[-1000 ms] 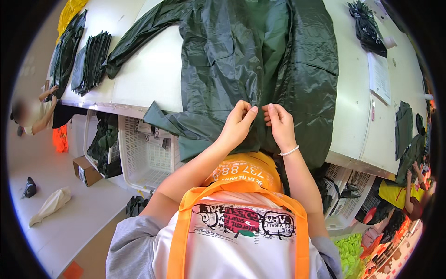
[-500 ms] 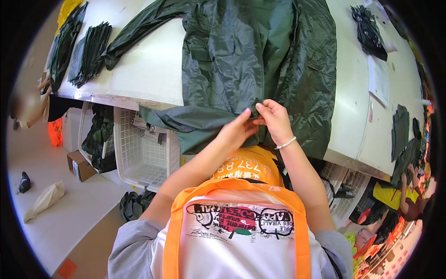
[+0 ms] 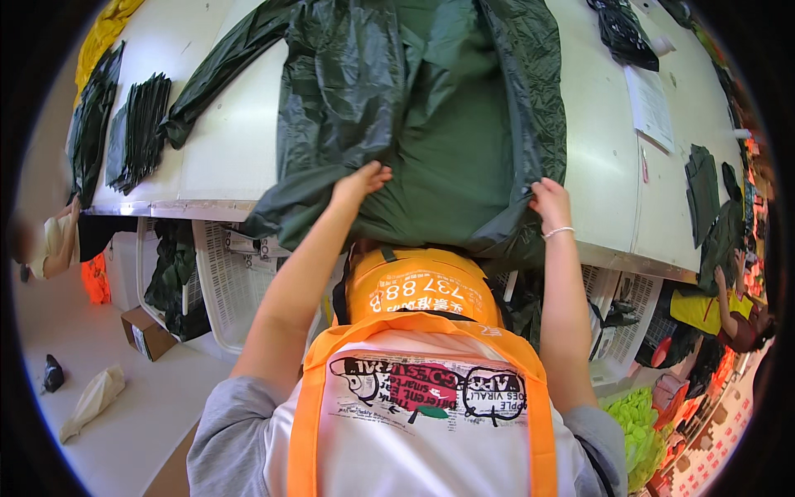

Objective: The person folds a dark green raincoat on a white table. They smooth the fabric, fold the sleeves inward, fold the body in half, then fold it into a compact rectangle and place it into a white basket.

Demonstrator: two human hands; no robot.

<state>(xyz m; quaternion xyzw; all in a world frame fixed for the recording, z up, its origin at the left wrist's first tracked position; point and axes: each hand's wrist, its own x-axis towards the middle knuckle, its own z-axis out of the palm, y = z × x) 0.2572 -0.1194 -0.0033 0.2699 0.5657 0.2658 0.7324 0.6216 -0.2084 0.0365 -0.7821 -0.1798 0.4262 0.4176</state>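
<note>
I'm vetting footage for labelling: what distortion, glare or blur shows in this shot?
Head view: the white worktable's front edge bends, and black surrounds the round image; head view: pale sheen streaks the dark green jacket; head view: a co-worker's head at far left is blurred, while the left hand and right hand look fairly clear.

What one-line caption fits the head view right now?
Open-fronted dark green jacket on a white table, the right hand pinching one front edge, the left hand at the other.
</note>
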